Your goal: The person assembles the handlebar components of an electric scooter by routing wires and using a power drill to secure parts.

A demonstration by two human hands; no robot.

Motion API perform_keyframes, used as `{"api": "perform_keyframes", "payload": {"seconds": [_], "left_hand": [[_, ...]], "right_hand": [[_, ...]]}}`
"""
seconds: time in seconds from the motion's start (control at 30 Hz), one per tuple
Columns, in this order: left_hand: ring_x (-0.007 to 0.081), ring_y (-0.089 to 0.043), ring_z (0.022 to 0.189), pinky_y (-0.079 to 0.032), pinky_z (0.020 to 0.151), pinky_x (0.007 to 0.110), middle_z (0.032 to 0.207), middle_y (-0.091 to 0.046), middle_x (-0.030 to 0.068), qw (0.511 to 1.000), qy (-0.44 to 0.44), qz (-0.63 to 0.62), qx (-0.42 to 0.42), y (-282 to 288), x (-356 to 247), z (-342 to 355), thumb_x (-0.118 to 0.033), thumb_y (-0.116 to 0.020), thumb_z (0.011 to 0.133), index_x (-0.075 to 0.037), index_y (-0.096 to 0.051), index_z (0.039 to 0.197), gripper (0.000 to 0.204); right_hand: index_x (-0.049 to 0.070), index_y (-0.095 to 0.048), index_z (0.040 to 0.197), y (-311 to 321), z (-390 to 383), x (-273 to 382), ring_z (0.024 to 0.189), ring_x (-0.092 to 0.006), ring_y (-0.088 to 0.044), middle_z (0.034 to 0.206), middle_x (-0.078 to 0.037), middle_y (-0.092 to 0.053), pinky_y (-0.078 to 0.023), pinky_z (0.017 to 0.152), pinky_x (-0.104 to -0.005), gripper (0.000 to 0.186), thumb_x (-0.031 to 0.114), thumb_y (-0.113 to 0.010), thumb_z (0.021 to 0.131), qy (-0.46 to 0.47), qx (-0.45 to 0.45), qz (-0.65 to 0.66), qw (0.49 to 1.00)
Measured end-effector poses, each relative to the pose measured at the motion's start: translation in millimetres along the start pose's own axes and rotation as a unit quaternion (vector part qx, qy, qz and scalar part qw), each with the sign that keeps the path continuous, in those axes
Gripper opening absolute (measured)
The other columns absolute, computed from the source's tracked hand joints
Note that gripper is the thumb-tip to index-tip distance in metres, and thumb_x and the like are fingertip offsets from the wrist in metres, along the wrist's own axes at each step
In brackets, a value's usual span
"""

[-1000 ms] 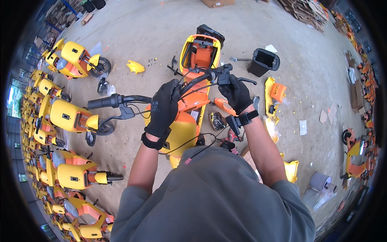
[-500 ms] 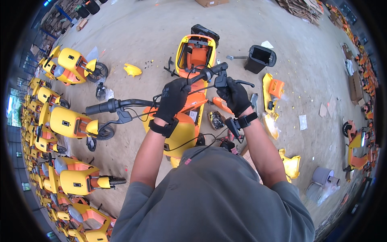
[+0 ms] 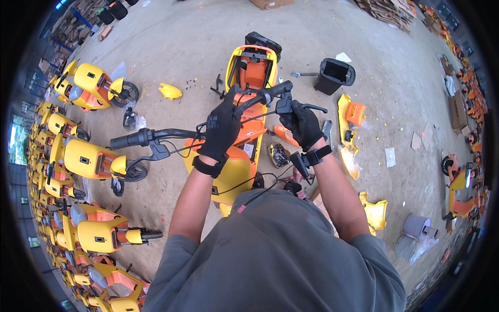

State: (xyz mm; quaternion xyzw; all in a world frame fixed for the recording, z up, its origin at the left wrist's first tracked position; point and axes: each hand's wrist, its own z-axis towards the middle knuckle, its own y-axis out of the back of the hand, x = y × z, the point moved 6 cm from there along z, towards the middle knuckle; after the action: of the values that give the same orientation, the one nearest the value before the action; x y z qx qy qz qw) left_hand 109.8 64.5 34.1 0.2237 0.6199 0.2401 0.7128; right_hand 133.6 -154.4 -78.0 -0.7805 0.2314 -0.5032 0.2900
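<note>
Head view: both hands wear black knit gloves with a rubbery palm coat. The left hand (image 3: 222, 127) sits just left of centre, fingers curled over the middle of a black tubular handlebar (image 3: 171, 135); how tightly it is closed I cannot tell, since the back of the glove faces up. The bar's ribbed rubber left grip (image 3: 129, 139) points toward 9 o'clock, with a grey metal brake lever (image 3: 158, 152) hanging just below it. The right hand (image 3: 304, 124) is closed round the bar's right end near the right brake lever (image 3: 306, 107), which is thin and curved and points toward 3 o'clock; a black strap rings that wrist. Thin black cables (image 3: 244, 184) loop down from the bar. Under the hands lies an open scooter body (image 3: 249, 78) of glossy yellow and orange plastic, stretching toward 12 o'clock. A black plastic bin (image 3: 335, 75) lies at 1 o'clock on the dusty concrete floor (image 3: 176, 47). Rows of yellow scooters (image 3: 88, 156) curve along the 9 o'clock rim
</note>
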Motion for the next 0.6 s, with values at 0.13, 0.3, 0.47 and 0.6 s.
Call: {"api": "perform_keyframes", "payload": {"seconds": [0.13, 0.3, 0.47, 0.6], "left_hand": [[0.0333, -0.061, 0.076, -0.048, 0.066, 0.042, 0.087, -0.061, 0.0162, 0.987, -0.129, 0.087, -0.038, -8.3, 1.5, -5.4, -0.011, -0.058, 0.089, -0.007, -0.059, 0.116, 0.027], [0.0349, -0.058, 0.098, -0.048, 0.083, 0.043, 0.111, -0.059, 0.0182, 0.974, -0.172, 0.146, -0.009, -26.5, -0.5, -18.6, -0.018, -0.062, 0.087, -0.003, -0.056, 0.122, 0.038], [0.0336, -0.056, 0.103, -0.046, 0.086, 0.044, 0.113, -0.059, 0.0159, 0.952, -0.239, 0.184, -0.056, -24.9, -13.3, -25.1, -0.02, -0.066, 0.081, -0.001, -0.055, 0.12, 0.045], [0.0356, -0.052, 0.112, -0.042, 0.095, 0.045, 0.123, -0.055, 0.0176, 0.961, -0.213, 0.179, -0.002, -34.5, -14.0, -26.2, -0.017, -0.068, 0.079, -0.001, -0.053, 0.126, 0.052]], "right_hand": [[0.004, -0.058, 0.104, -2.0, 0.6, 1.1, 0.085, -0.0174, -0.067, 0.098, -0.009, -0.067, -0.058, 0.073, -0.03, 0.021, 0.022, -0.051, 0.098, 0.009, 0.001, -0.009, 1.0], [0.003, -0.059, 0.103, -4.4, 1.9, 2.2, 0.081, -0.0159, -0.066, 0.094, -0.008, -0.067, -0.057, 0.072, -0.0284, 0.02, 0.022, -0.052, 0.098, 0.013, 0.001, 0.004, 1.0], [0.004, -0.061, 0.097, -1.0, 3.5, 4.3, 0.069, -0.013, -0.062, 0.085, -0.006, -0.066, -0.052, 0.061, -0.0244, 0.02, 0.022, -0.053, 0.097, 0.005, -0.016, -0.042, 0.999], [0.003, -0.062, 0.092, 7.8, 9.9, 2.8, 0.06, -0.0117, -0.057, 0.075, -0.005, -0.062, -0.047, 0.052, -0.0232, 0.024, 0.024, -0.053, 0.098, -0.026, 0.001, -0.064, 0.998]]}}
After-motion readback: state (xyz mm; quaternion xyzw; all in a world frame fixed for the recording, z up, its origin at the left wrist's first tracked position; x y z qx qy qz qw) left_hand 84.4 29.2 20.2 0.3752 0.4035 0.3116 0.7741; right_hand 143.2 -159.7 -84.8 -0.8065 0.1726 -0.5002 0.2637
